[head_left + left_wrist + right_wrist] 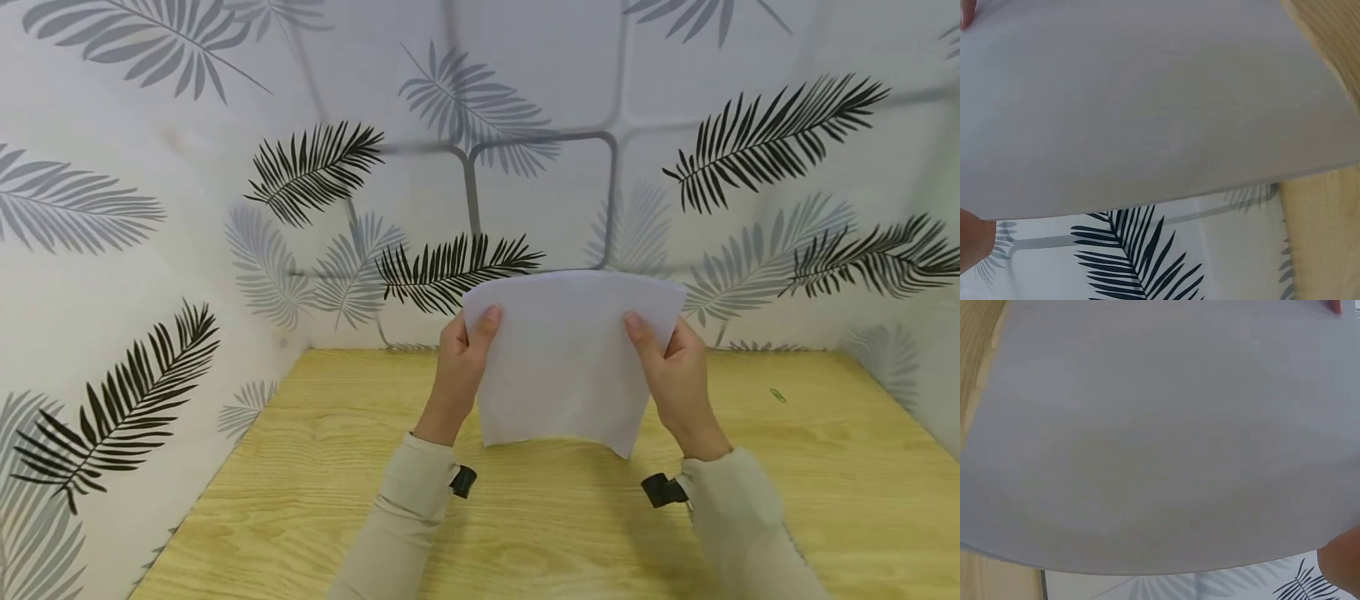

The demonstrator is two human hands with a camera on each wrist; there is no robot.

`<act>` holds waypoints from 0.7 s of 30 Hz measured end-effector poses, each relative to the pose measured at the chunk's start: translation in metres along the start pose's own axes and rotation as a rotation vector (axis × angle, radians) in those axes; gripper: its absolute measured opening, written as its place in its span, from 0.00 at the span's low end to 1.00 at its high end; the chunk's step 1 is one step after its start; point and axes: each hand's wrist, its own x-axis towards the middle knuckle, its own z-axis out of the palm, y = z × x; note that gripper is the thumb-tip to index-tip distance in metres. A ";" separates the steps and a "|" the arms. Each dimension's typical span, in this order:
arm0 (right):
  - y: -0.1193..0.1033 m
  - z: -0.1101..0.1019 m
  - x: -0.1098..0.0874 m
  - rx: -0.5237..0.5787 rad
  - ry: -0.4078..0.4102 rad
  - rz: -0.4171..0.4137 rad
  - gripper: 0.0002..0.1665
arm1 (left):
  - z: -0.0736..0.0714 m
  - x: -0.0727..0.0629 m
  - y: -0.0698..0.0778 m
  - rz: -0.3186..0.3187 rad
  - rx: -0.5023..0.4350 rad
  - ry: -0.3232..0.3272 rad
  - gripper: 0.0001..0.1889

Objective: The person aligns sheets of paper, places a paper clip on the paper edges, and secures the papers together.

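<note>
Both hands hold up white paper (562, 367) over the table, one at each side edge. The left hand (462, 358) pinches its left edge near the top, thumb on the near face. On the opposite edge the right hand (675, 375) does the same, its fingers hidden behind the sheet. The paper bows, its top edge arched and its lower edge curved above the wood. In the left wrist view the paper (1147, 112) fills most of the picture, and the paper (1160, 437) does likewise in the right wrist view.
A green paper clip (777, 395) lies on the wood-grain table (322, 500), right of the hands. Behind and to the left stand pale walls (525, 75) with a leaf pattern. Black wrist mounts (463, 481) sit at the cuffs.
</note>
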 end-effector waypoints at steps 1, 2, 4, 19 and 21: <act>0.001 0.001 -0.001 -0.025 0.002 0.010 0.07 | 0.000 -0.001 -0.001 -0.013 0.009 0.007 0.15; 0.002 0.002 -0.002 -0.062 0.000 0.023 0.08 | 0.001 -0.001 -0.002 -0.033 0.019 0.010 0.15; 0.006 0.003 -0.004 -0.128 -0.010 0.057 0.12 | 0.001 -0.003 -0.006 -0.079 0.054 0.009 0.16; 0.012 0.000 -0.007 -0.276 -0.070 0.124 0.21 | -0.003 -0.009 -0.022 -0.201 0.108 -0.034 0.17; 0.006 -0.003 -0.004 -0.209 -0.071 0.084 0.20 | -0.004 -0.008 -0.020 -0.193 0.107 -0.038 0.17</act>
